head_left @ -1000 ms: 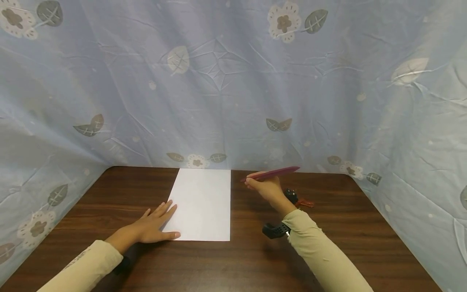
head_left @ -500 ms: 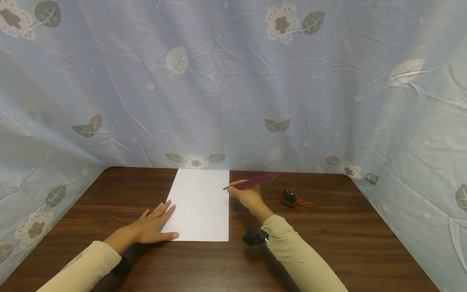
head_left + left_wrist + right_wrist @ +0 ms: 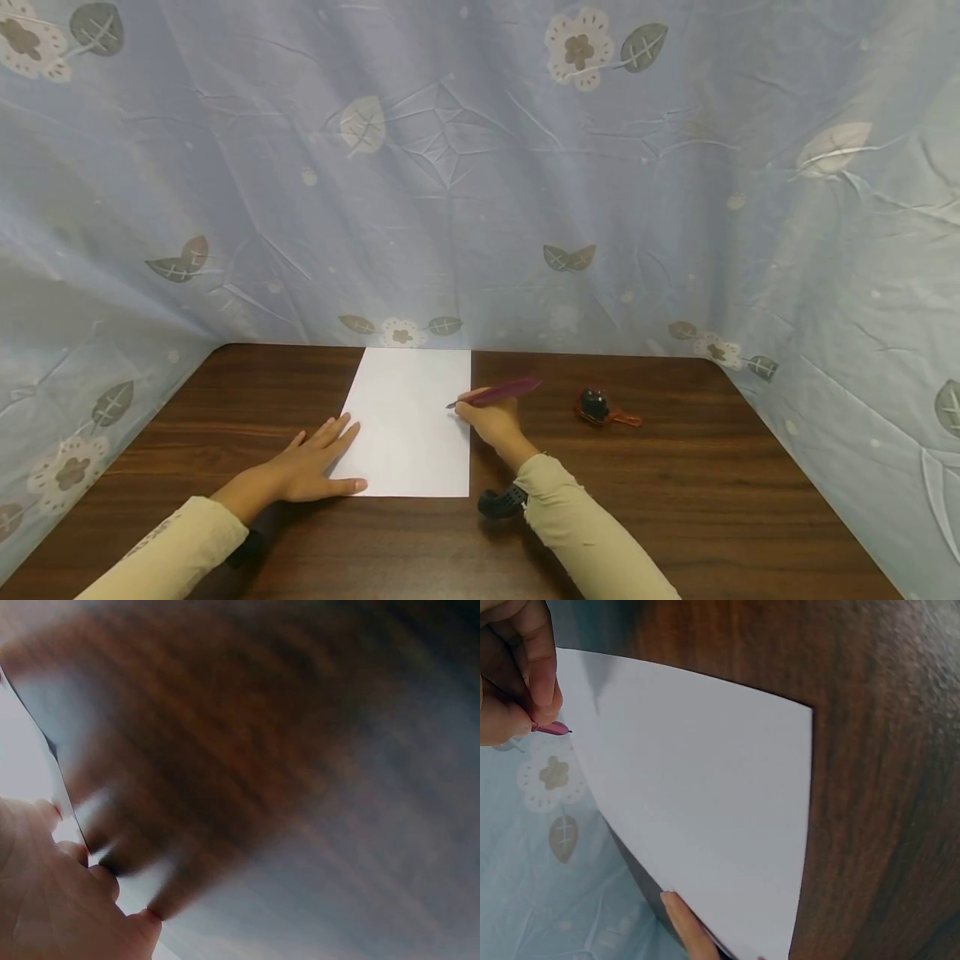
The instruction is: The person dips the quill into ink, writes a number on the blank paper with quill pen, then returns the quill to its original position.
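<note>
A blank white sheet of paper [image 3: 411,454] lies on the dark wooden table. My left hand [image 3: 306,469] rests with spread fingers over its left edge; in the left wrist view the palm [image 3: 56,900] fills the lower left corner. Over the paper's right half, my right hand [image 3: 495,421] pinches a magenta pen [image 3: 512,389] near its tip, the broad feather-shaped tail slanting up to the right. The right wrist view has the pen's pointed end [image 3: 553,728] poking out between thumb and fingers, with the tip overlapping the paper's edge. A left fingertip [image 3: 690,926] shows below.
Right of the paper sits a small dark rounded object [image 3: 594,404] with an orange-red base and handle-like end. A pale blue flowered curtain [image 3: 495,208] hangs behind the table and along both sides. Bare wood [image 3: 675,467] extends to the right.
My right hand has carried the pen left and slightly toward me, from beside the paper to over it. The dark object has come fully into view. My left hand stays put.
</note>
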Demonstrator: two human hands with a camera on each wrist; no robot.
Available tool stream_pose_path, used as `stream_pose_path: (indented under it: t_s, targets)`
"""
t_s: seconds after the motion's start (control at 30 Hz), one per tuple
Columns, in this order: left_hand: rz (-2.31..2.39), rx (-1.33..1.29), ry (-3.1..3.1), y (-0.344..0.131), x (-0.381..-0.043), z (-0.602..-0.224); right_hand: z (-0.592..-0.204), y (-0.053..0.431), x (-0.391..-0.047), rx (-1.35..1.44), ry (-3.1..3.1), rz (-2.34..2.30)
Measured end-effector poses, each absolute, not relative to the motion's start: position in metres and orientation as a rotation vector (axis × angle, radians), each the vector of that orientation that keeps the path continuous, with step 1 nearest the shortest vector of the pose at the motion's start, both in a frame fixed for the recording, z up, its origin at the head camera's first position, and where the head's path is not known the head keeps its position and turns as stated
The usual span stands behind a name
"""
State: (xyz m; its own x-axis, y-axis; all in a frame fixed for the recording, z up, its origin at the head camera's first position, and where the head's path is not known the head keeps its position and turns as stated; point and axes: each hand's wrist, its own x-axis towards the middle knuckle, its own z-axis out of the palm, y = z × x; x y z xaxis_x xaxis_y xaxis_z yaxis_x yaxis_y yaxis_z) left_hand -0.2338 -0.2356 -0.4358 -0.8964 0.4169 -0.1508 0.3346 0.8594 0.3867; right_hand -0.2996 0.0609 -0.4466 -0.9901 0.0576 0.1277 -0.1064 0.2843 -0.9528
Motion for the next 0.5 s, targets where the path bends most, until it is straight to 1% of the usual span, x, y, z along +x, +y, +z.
stream_pose_path:
  t_s: [0.17,0.5]
  targets:
    - [0.531,0.571,2.797,-0.235,-0.233,-0.4347,-0.4502,0.0565,-0.2979,0.041,-2.415,1.727]
    - [0.528,0.576,2.807,-0.235,-0.2331,-0.4353,-0.4544,0.0521,-0.2989,0.038,-2.36,1.76]
